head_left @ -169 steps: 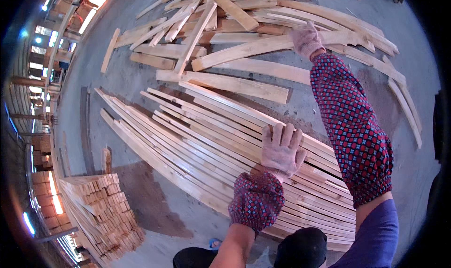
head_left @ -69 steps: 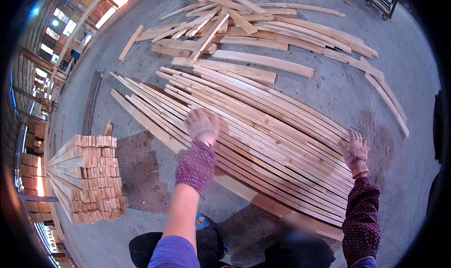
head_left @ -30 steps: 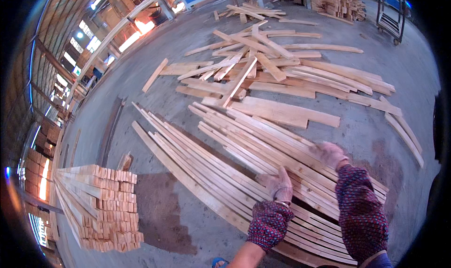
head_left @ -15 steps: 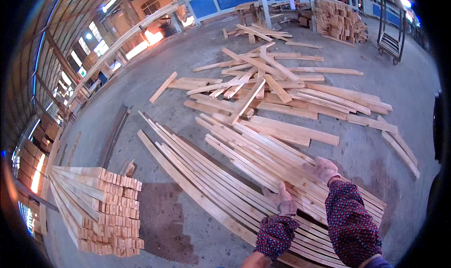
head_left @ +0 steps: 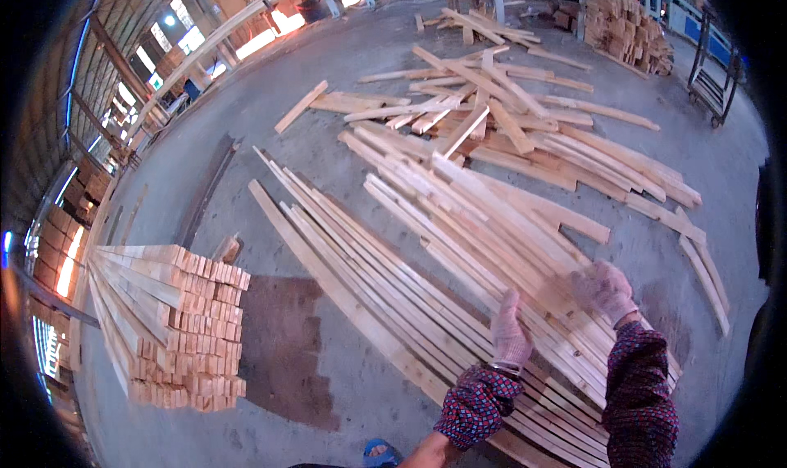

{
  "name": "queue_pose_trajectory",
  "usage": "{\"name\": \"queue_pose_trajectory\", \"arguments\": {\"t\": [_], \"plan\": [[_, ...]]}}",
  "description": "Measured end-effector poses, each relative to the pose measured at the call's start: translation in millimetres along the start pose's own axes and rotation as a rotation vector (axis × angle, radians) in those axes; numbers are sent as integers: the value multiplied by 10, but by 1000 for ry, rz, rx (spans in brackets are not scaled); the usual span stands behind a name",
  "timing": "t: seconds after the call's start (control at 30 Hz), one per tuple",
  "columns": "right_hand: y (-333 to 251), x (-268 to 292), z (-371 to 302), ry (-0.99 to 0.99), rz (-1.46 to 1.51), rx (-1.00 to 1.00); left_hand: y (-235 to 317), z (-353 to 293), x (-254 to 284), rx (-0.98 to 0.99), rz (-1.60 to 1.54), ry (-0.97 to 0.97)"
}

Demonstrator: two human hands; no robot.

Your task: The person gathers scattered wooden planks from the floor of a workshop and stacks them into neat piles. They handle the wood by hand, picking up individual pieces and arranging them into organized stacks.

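Observation:
Both my hands wear pale pinkish work gloves below patterned sleeves. My left hand point(head_left: 511, 335) holds the left side of a bundle of long wooden strips point(head_left: 484, 243), its thumb pointing up along the edge. Across the bundle, my right hand point(head_left: 605, 292) is curled over the right side, slightly blurred; its fingertips are partly hidden. Left of this bundle, and passing under my left forearm, lies a row of long wooden strips point(head_left: 373, 304) side by side on the floor.
A neat stack of strips point(head_left: 193, 337) stands at left. Beyond the bundle is a jumbled heap of boards point(head_left: 492, 115). Farther back are a stacked wood pile point(head_left: 627, 34) and a metal trolley point(head_left: 709, 83). A blue sandal point(head_left: 379, 452) shows at the lower edge.
The view has shifted, so the floor pieces sit higher and mostly farther right. My right hand has moved outward to the bundle's right side; my left hand stays at its left side.

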State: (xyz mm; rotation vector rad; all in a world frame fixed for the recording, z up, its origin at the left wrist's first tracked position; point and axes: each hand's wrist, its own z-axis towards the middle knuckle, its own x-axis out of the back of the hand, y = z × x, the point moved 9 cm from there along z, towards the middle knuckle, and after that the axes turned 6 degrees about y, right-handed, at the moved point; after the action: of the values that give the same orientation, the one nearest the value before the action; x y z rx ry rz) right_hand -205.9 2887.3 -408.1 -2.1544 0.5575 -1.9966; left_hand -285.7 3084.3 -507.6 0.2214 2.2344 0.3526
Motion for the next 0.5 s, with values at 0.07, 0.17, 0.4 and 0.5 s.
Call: {"name": "queue_pose_trajectory", "arguments": {"t": [0.07, 0.17, 0.4, 0.5], "plan": [[44, 213, -4, 74, -79, 69, -30, -66, -40, -58, 86, -36], [39, 565, -196, 150, 7, 98, -57, -368, -194, -17, -15, -13], [6, 1081, -387, 299, 33, 104, 108, -794, -552, -130, 19, -31], [27, 832, -171, 152, 44, 50, 73, -619, -528, -111, 44, -12]]}}
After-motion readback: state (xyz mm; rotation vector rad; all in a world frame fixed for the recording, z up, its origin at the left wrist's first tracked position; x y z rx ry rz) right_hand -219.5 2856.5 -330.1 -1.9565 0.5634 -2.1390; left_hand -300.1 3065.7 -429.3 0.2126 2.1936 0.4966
